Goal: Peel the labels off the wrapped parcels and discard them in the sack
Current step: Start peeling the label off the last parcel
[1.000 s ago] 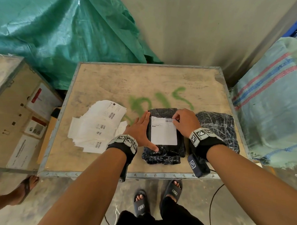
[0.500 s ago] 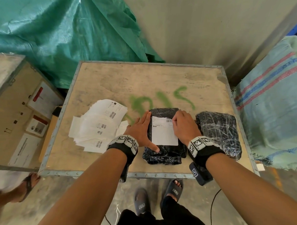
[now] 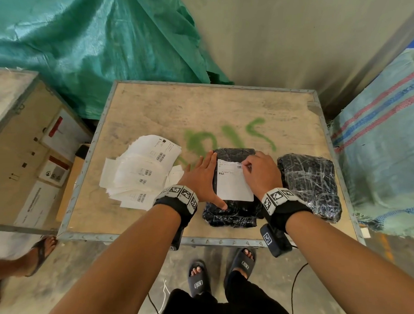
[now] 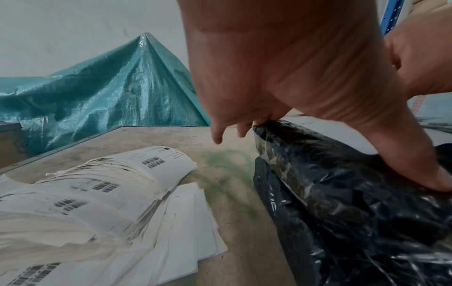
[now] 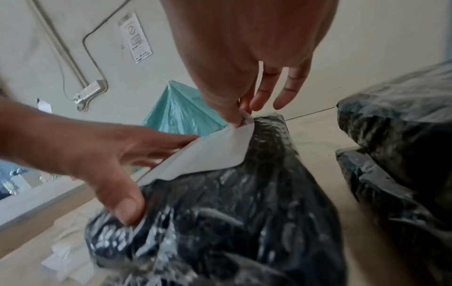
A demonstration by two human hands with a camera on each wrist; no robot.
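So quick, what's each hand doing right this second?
Left hand: open, fingers straight, pressing down the black wrapped parcel.
Right hand: closed, pinching the far right corner of the white label, lifting it.

Stood mid-frame in the head view: a table [image 3: 156, 102], with a stack of peeled labels [image 3: 139, 173] on its left part. Lay just right of that stack, a wrapped parcel [image 3: 229, 212] carrying a label [image 3: 233, 184] on top. Rested on the parcel's left edge, the left hand [image 3: 200, 178]; pinched the label's upper right corner, the right hand [image 3: 262, 176]. Sat further right, apart from the first, a second parcel [image 3: 311, 185]. Hung behind the table at upper left, a tarp [image 3: 87, 44]; leaned at the right edge of the frame, a sack [image 3: 386, 152]; stood at the left edge, a crate [image 3: 15, 124]
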